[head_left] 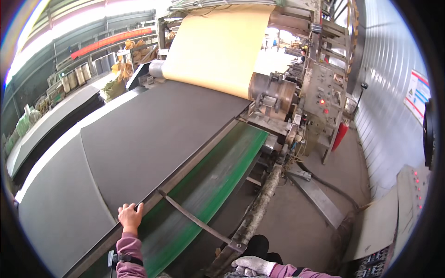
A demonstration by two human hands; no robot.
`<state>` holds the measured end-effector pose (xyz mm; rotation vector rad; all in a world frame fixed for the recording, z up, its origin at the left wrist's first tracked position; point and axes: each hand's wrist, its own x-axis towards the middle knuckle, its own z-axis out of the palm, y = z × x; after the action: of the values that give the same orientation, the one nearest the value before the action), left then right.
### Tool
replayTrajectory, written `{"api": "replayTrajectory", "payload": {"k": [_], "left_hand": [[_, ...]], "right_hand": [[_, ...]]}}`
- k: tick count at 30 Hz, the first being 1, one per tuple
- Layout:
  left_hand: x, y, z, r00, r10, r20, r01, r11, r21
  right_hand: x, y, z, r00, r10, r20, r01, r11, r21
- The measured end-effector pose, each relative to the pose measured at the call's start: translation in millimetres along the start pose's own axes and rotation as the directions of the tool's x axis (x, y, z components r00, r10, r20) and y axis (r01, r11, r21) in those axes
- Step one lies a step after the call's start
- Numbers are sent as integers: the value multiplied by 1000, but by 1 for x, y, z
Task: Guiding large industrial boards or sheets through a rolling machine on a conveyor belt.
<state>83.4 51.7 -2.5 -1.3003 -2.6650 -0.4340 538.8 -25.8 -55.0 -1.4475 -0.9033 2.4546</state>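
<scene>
My bare left hand [130,217] rests on the near edge of a wide dark grey sheet [157,139], beside a metal rail [185,169]. Its fingers are apart and hold nothing. A thin seam or cut line crosses the sheet to the left of this hand. My right hand [254,266], in a whitish work glove, is low at the bottom edge, away from the sheet. Its fingers are curled in, and whatever lies inside them, if anything, is hidden. Beyond the sheet, a broad yellowish web [215,48] comes down to a roller [273,95].
A green-edged belt [204,185] runs beneath the rail, with a thin bar [194,215] across it. A worn pipe [264,199] flanks it. At right are a control panel [324,92] with red lights, a red fire extinguisher [340,134], a metal channel [317,197] and a cabinet [378,227].
</scene>
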Motion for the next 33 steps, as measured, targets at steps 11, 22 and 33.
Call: {"api": "replayTrajectory", "payload": {"k": [11,22,33], "left_hand": [[31,52,28,970,128,-205,-199,905,-375],[-35,-218,-54,686,-725,70,711,687,151],[-10,-120,-26,966,-202,162,208,978,-22]], "right_hand": [[-23,-31,29,985,135,-109,-144,986,-84],[3,-11,-3,985,170,2,-170,985,-24],[2,-7,-10,993,118,-7,-118,992,-37]]}}
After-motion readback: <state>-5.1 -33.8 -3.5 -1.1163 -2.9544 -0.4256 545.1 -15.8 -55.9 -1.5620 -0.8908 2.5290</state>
